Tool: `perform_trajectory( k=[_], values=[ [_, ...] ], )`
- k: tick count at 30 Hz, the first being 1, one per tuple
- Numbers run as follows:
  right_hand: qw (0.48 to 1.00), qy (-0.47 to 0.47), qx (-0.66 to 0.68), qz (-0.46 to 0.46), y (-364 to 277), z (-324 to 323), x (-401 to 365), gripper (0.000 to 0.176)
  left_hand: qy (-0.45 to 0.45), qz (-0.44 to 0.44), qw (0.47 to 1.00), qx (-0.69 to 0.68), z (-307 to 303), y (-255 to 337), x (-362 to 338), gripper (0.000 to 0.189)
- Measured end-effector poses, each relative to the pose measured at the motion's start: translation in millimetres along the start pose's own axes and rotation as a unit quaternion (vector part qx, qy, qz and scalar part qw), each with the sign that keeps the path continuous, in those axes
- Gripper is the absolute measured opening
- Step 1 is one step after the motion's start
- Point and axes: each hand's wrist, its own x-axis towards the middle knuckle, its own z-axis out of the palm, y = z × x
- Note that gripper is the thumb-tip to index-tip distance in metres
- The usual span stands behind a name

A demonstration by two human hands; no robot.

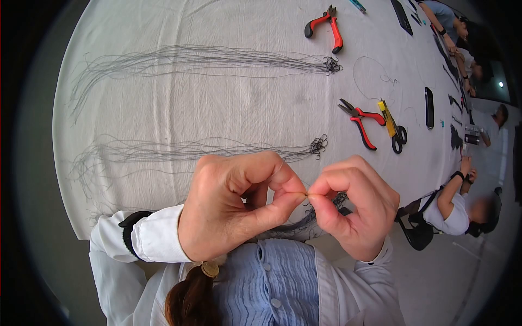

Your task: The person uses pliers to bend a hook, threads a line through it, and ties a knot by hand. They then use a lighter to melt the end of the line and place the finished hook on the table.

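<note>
My left hand (239,204) and my right hand (356,204) meet tip to tip above the table's near edge. Each pinches with thumb and forefinger; whatever lies between the fingertips is too small to make out. Just beyond them a bundle of dark fishing hooks (318,145) ends a sheaf of thin grey lines (217,149), stretched out to the left. Farther back, a second cluster of hooks (333,66) has its own lines (217,57) laid the same way. Another dark bundle of lines (304,224) shows near my lap, partly hidden by my hands.
Red-handled pliers (356,115) lie beside black-and-yellow scissors (389,122). More red-handled pliers (337,39) lie at the back. A loose line (354,76) curls nearby. A black phone-like object (429,107) rests farther right. Several people sit along the right side, one in a white shirt (447,212).
</note>
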Motion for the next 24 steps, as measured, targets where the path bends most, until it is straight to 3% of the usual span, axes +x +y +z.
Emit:
perform_trajectory(
  k=[8,14,24],
  values=[
    [0.995,-0.038,0.074,0.051,2.9,-0.6,0.5,0.013,-0.009,-0.035,0.999,-0.013,0.2,0.6,0.3,0.005],
    [0.996,-0.007,0.075,0.05,7.7,-3.2,-1.2,0.011,-0.011,-0.056,0.997,-0.043,0.2,-0.3,0.9,0.005],
    [0.996,-0.033,0.066,0.039,6.9,-2.7,-0.2,0.011,-0.014,-0.06,0.998,-0.029,-0.9,-0.7,3.0,0.005]
  ],
)
